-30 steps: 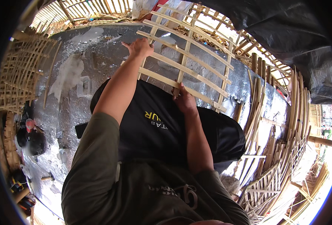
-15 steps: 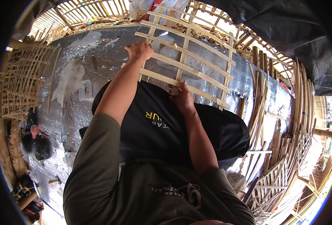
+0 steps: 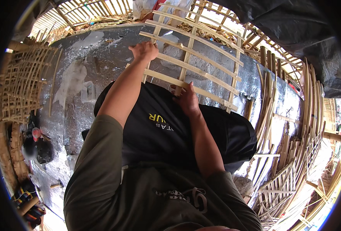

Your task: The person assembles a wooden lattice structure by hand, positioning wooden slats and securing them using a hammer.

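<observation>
A pale bamboo lattice (image 3: 205,56), made of several long slats crossed over three shorter ones, lies in front of me and partly over my black-clothed legs. My left hand (image 3: 145,51) is closed around the lattice's left cross slat, its thumb side out to the left. My right hand (image 3: 187,101) grips the near edge of the lattice, where the middle cross slat meets the nearest long slat. Some of its fingers are hidden beneath the slats.
Stacked woven bamboo lattices (image 3: 22,82) stand at the left. Long bamboo strips (image 3: 269,104) lean at the right beside more bamboo pieces (image 3: 282,184). A hammer (image 3: 57,185) lies on the silvery sheet (image 3: 72,127) at lower left. Black plastic sheeting (image 3: 293,34) hangs at upper right.
The lattice has shifted very slightly to the right, both hands staying on it. Otherwise the scene looks the same.
</observation>
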